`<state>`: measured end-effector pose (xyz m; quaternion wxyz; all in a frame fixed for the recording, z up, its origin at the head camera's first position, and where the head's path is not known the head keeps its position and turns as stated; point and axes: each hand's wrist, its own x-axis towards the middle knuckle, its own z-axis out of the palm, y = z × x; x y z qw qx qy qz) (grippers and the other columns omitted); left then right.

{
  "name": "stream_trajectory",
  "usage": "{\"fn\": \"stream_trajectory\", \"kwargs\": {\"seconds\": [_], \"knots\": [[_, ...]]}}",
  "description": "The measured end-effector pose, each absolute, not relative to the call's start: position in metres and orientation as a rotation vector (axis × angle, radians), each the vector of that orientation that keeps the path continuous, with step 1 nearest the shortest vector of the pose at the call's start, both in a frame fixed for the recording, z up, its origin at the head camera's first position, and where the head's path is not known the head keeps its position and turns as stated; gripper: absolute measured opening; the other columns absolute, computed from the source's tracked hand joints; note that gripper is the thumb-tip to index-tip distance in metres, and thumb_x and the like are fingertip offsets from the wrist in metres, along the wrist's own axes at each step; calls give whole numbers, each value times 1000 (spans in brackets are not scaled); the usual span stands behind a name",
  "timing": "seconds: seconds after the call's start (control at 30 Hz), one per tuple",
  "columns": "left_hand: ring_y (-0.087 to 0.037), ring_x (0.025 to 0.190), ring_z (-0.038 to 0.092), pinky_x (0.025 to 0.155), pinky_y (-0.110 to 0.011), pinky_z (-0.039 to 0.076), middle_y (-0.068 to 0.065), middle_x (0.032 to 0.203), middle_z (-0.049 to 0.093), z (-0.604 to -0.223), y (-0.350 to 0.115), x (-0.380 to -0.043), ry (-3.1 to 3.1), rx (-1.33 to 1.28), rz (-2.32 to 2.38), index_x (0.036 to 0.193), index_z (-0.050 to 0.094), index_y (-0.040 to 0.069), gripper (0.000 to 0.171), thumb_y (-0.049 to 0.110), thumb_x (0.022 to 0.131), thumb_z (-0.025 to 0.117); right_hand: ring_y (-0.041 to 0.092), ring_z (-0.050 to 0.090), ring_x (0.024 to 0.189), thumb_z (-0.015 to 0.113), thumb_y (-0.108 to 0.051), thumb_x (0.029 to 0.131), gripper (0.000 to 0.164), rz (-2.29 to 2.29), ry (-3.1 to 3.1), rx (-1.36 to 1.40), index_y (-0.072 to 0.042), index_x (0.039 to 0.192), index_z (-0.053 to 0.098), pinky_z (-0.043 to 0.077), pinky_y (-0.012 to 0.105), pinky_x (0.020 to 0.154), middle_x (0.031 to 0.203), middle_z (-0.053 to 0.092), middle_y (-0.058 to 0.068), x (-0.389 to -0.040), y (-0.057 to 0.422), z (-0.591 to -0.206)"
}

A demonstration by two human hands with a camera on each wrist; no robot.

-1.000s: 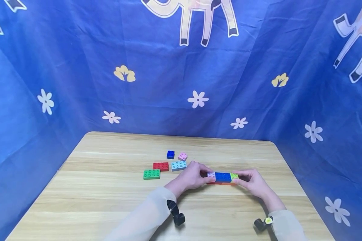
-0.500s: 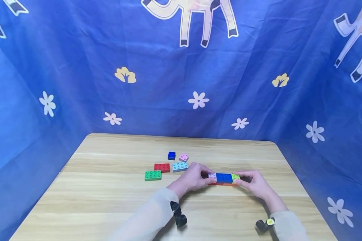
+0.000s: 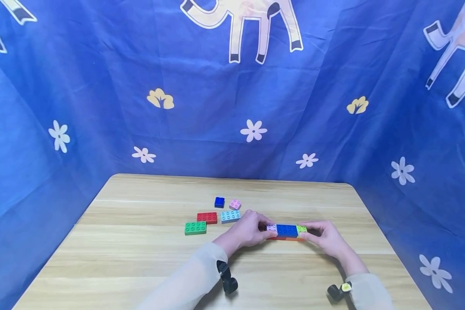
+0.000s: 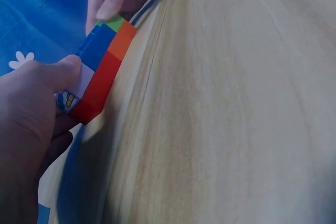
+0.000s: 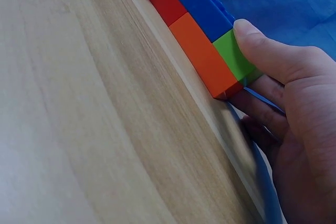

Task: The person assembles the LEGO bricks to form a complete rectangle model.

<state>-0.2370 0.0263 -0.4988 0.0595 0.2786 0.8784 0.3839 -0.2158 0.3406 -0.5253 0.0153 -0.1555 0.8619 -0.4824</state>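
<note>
A two-layer bar of joined toy building bricks lies between my hands near the right of the table. Its top layer runs from a pale lilac brick [image 3: 271, 228] through a blue brick [image 3: 286, 230] to a lime green brick [image 3: 302, 229]. Underneath sit a red brick [image 4: 101, 85] and an orange brick [image 5: 203, 55], end to end. My left hand [image 3: 249, 229] pinches the lilac end, thumb on the near side. At the opposite end my right hand [image 3: 327, 239] pinches the lime green brick between thumb and fingers. A printed picture shows on the lilac brick's end face.
Loose bricks lie left of my left hand: a green brick [image 3: 195, 228], a red brick [image 3: 207, 218], a light blue brick [image 3: 230, 216], a small dark blue brick [image 3: 219, 202] and a small pink brick [image 3: 235, 204]. A blue patterned curtain [image 3: 201, 129] surrounds the wooden table [image 3: 120, 241].
The head view has shifted slightly. Both hands keep their hold on the ends of the brick bar, with no clear movement of the bar or the loose bricks.
</note>
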Motion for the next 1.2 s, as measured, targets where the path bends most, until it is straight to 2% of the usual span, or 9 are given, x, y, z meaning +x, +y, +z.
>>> {"fn": "stream_trajectory", "kwargs": {"seconds": [0.2, 0.57, 1.0, 1.2], "knots": [[-3, 84, 62, 75, -23, 53, 16, 100, 75, -501, 26, -235, 2654, 817, 1166, 121, 82, 19, 40, 47, 92, 83, 16, 70, 106, 85, -22, 93, 35, -1500, 2684, -521, -6, 124, 79, 55, 25, 88, 120, 77, 10, -217, 342, -529], [-2, 83, 62, 74, -23, 53, 15, 99, 75, -502, 26, -235, 2657, 808, 1188, 120, 82, 18, 39, 46, 92, 84, 17, 70, 108, 87, -28, 90, 37, -1503, 2671, -477, -13, 123, 80, 55, 27, 91, 119, 77, 3, -216, 341, -526], [-2, 81, 62, 73, -22, 53, 16, 98, 74, -500, 25, -234, 2659, 812, 1163, 122, 81, 19, 39, 45, 93, 83, 20, 69, 111, 86, -30, 91, 37, -1472, 2681, -465, -14, 124, 80, 54, 28, 94, 122, 76, 3, -216, 338, -524], [-3, 76, 60, 69, -21, 52, 14, 92, 73, -500, 27, -233, 2678, 871, 1134, 123, 81, 16, 39, 43, 95, 81, 21, 69, 113, 86, -30, 92, 37, -1436, 2683, -459, -14, 124, 80, 54, 29, 95, 124, 75, 5, -214, 340, -522]]}}
